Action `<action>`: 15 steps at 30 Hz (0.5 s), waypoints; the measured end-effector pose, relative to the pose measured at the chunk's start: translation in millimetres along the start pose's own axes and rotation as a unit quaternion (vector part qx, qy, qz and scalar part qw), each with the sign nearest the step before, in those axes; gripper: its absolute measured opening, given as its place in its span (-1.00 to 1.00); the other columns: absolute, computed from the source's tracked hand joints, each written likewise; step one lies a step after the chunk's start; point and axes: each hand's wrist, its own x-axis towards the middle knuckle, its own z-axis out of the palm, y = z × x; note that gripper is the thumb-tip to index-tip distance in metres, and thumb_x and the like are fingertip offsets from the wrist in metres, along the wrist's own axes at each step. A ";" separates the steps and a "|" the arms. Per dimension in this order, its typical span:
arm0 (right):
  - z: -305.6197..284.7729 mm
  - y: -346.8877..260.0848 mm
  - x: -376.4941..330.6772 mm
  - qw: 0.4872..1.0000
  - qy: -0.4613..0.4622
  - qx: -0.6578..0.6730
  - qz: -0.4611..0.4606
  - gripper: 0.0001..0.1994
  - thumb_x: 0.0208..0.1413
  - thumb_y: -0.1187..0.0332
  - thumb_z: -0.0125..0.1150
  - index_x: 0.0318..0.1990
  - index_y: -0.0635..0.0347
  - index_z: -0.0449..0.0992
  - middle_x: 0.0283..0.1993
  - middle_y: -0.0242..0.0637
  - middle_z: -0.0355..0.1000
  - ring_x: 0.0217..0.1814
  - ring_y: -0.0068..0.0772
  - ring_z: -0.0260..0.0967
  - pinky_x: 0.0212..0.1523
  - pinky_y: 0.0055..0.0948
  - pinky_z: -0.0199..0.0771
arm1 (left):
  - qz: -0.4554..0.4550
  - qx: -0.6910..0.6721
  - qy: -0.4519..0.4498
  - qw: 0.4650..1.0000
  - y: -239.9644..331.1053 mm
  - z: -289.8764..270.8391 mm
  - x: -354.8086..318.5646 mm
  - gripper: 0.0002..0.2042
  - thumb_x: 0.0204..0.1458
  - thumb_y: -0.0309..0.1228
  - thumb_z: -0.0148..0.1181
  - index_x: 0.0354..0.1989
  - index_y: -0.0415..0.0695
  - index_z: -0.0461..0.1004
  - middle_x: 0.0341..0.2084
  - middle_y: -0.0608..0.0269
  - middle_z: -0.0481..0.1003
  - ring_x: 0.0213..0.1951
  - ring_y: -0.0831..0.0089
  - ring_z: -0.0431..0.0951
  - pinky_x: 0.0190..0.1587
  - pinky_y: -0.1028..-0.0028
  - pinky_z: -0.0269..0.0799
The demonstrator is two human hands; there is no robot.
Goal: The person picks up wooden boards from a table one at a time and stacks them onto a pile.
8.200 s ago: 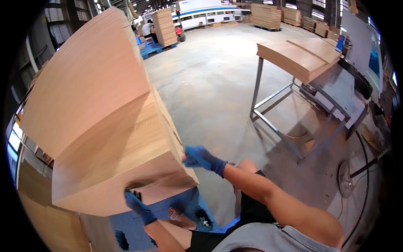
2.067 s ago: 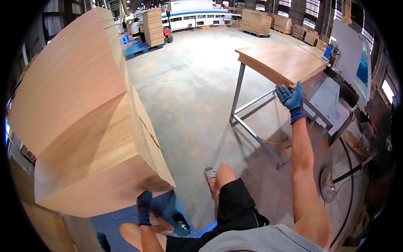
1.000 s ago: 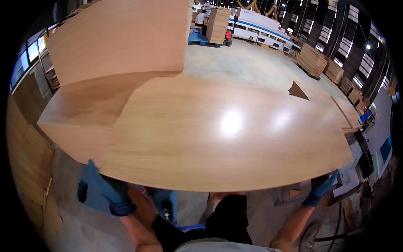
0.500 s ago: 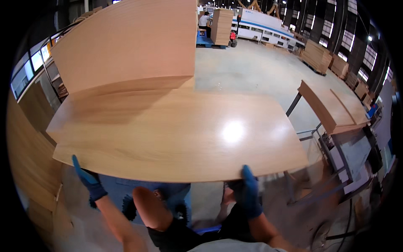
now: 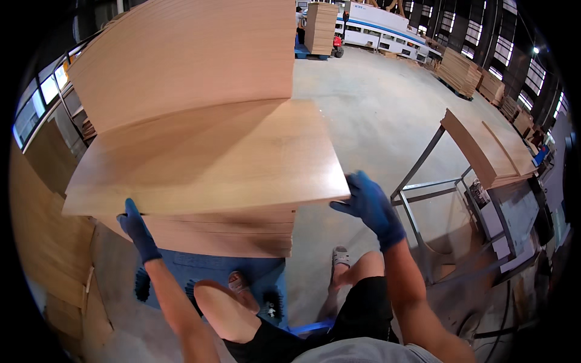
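A wide wood-grain panel lies over a stack of similar boards, its right end and near edge jutting past the stack. My left hand, in a blue glove, grips the near edge close to the left end, thumb on top and fingers mostly hidden beneath. At the right near corner, my right hand, gloved alike, is closed around the panel's end. Its thumb points left below the edge, with the other fingers bent at the end. Behind the panel rises a taller stack of boards.
Below the stack is a blue pallet, near my sandalled feet. To the right stands a metal frame beside a table of boards. Board piles, a long white machine and a person are farther back.
The panel has shifted left over the stack, uncovering floor on the right. My right hand has moved from the near edge to the panel's right corner; my left hand has risen slightly.
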 end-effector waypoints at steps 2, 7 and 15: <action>33.0 1.1 21.4 0.984 0.018 -0.179 0.003 -0.65 0.23 0.13 0.02 -0.05 0.25 0.41 -0.16 -0.36 0.39 -0.14 -0.52 0.37 -0.17 -0.47 0.52 | 0.037 0.044 0.024 0.998 -14.2 9.3 29.4 -0.55 0.06 -0.21 0.18 -0.12 -0.41 0.33 -0.21 -0.01 0.46 -0.23 0.29 0.45 -0.14 0.35 0.38; 60.5 35.2 58.3 0.960 0.020 -0.277 0.046 -0.65 0.20 0.11 0.00 -0.18 0.27 0.49 -0.30 -0.47 0.38 -0.24 -0.62 0.36 -0.23 -0.52 0.49 | 0.038 0.219 -0.024 0.975 -16.7 12.7 94.4 -0.42 0.04 0.02 0.00 -0.46 -0.45 0.45 -0.51 -0.17 0.50 -0.40 0.03 0.47 -0.25 0.18 0.34; 68.3 45.2 79.1 0.748 -0.026 -0.637 -0.185 -0.65 0.17 0.24 -0.14 -0.44 0.42 0.34 -0.36 0.29 0.36 -0.33 0.28 0.33 -0.30 0.00 0.33 | 0.059 0.298 -0.002 0.953 -15.7 22.0 103.5 -0.38 0.05 0.01 -0.13 -0.59 -0.47 0.43 -0.57 -0.29 0.49 -0.44 -0.13 0.43 -0.28 0.09 0.29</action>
